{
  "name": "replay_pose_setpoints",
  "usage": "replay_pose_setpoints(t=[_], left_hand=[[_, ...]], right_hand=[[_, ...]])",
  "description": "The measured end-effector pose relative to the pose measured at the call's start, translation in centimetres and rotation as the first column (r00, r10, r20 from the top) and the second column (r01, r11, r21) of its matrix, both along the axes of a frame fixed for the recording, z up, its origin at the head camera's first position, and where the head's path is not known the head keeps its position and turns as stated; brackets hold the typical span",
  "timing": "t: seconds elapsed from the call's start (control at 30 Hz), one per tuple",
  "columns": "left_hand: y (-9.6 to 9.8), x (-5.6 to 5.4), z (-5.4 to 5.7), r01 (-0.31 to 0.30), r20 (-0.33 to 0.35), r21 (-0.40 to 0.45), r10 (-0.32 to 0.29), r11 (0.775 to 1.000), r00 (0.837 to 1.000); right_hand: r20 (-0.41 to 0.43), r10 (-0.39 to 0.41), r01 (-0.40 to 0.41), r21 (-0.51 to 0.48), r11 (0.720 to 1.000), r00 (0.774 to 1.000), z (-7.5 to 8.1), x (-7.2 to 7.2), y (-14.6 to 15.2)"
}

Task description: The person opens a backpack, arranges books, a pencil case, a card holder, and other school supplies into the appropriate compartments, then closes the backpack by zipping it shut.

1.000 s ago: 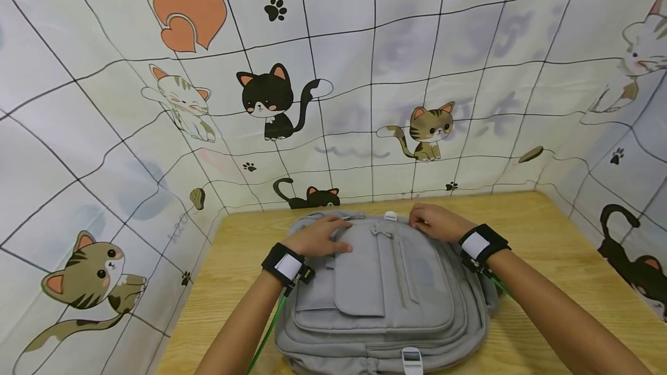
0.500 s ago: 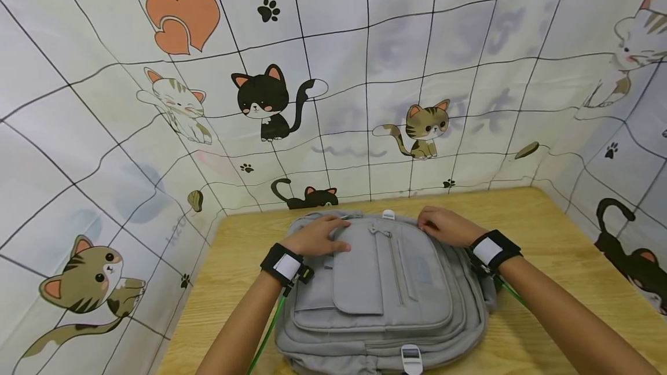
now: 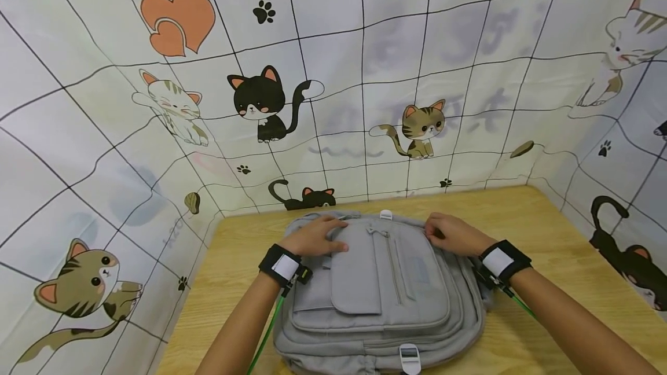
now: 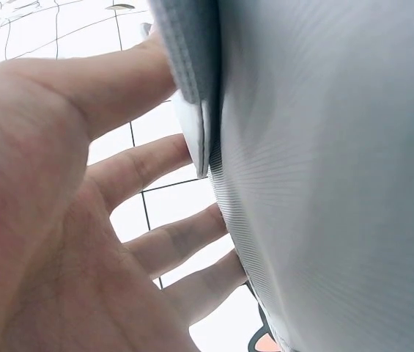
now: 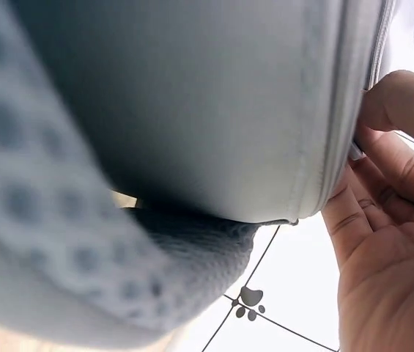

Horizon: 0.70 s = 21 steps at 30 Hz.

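Note:
A grey backpack (image 3: 411,271) lies flat, its front pocket and flap (image 3: 356,274) facing up. My left hand (image 3: 314,237) rests on its upper left part with fingers spread, the thumb at the flap's edge. In the left wrist view the left fingers (image 4: 181,238) lie fairly straight against the fabric. My right hand (image 3: 458,233) is at the pocket's upper right edge. Seen from the right wrist, thumb and forefinger pinch at the zipper (image 5: 360,81), where a small bit of the zipper pull (image 5: 355,152) shows; the fingers hide the rest.
The backpack is on a wooden table (image 3: 531,236) against a white cloth wall (image 3: 333,45) with grid lines and cartoon cats. A white buckle (image 3: 410,359) is at the bag's near edge. A mesh-padded strap (image 5: 60,183) hangs beside the bag. Both wrists carry black bands with green cords.
My right hand has slid to the right and a little nearer along the pocket's edge. The left hand stays in place on the backpack; the head view has turned slightly right.

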<state>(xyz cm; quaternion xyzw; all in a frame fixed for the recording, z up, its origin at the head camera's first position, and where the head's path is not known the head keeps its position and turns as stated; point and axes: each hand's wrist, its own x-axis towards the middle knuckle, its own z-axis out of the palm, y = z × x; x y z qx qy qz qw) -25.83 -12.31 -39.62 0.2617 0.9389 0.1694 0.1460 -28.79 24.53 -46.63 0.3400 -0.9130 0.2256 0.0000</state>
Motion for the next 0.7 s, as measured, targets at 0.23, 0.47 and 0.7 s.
replay_pose_setpoints(t=[0.23,0.47,0.7], left_hand=[[-0.1,-0.2,-0.3,0.001,0.000,0.006,-0.001,1.000,1.000],[-0.3,-0.5,-0.7,0.008,-0.005,0.005,-0.008,1.000,1.000],[-0.4,-0.4,-0.5,0.007,-0.006,0.011,-0.007,1.000,1.000]], right_hand=[[0.037,-0.023,0.024,-0.018,1.000,0.999,0.0,1.1,0.3],[0.070,-0.061,0.062,-0.013,0.998,0.996,-0.2,2.0,0.6],[0.078,-0.046,0.050,-0.051,0.997,0.996,-0.5,3.2,0.9]])
